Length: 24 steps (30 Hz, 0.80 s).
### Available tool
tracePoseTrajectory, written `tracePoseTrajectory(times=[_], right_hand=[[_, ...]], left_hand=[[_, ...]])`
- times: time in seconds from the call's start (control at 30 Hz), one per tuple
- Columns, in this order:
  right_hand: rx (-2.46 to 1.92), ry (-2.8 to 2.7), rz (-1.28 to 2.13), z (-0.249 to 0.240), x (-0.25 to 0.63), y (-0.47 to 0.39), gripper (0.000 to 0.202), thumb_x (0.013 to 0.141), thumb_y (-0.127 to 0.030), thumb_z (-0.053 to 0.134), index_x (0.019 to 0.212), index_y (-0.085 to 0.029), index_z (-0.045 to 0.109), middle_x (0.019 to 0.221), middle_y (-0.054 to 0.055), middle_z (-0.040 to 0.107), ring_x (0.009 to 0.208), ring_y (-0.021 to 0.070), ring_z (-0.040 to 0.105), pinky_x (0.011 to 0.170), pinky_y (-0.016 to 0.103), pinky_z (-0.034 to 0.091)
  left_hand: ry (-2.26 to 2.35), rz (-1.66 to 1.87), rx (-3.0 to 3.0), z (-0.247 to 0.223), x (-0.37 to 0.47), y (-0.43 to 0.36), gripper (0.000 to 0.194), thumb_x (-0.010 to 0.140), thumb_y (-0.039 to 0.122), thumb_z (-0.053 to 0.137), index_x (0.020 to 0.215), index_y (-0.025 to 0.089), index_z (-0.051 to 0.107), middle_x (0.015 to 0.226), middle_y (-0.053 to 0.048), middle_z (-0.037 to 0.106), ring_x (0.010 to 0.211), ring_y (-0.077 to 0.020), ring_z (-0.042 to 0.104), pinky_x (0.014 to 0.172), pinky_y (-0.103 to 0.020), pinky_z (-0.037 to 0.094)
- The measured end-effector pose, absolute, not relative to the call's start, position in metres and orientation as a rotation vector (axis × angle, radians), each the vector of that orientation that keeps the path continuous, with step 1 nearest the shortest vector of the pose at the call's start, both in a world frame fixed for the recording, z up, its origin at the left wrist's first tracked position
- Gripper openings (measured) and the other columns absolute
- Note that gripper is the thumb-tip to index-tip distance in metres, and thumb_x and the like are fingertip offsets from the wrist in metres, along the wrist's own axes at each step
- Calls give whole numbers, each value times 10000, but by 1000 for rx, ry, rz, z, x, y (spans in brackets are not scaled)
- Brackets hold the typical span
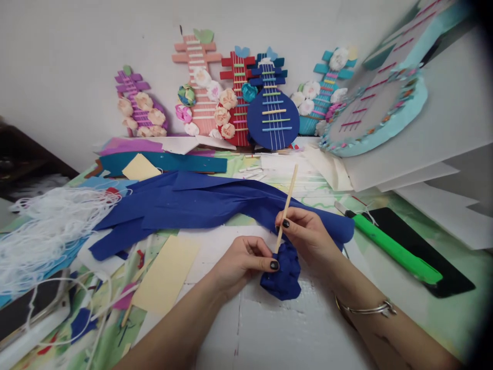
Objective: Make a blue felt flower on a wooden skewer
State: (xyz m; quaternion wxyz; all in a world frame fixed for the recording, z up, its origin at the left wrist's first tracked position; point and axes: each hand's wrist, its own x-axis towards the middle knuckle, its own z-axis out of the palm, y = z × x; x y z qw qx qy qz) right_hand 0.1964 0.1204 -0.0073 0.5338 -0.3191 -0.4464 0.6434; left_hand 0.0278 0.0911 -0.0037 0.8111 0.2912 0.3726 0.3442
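Observation:
My left hand (250, 262) pinches the edge of a crumpled dark blue paper flower (284, 275), thumb on its near side. Between the fingertips of my right hand (306, 228) is a thin wooden stick (291, 190), held at a slant. Its lower end meets the top of the flower; how deep it goes in I cannot tell. Both hands are above a white board (265, 329). Just behind them a long piece of dark blue crepe paper (200, 200) stretches across the table.
Several decorated paper lutes, one dark blue (273, 121), lean on the wall. White string (57, 221) lies tangled at left, near a phone (36, 308). A green-handled cutter (396, 249) rests on a black sheet (435, 267) at right. Yellow card (165, 275) lies left of the board.

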Motion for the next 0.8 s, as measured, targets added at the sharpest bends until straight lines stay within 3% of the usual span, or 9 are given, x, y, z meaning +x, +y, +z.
tracePoseTrajectory(times=[0.8], right_hand=[[-709,-1176,1467,-6,186,129,278,592,-396,850,717,-181,724,699,1,619,608,91,478,559,243,362]], left_hand=[[678,843,804,-12,27,94,425,489,122,864,627,148,463,593,36,543,535,-73,481,544,-227,298]])
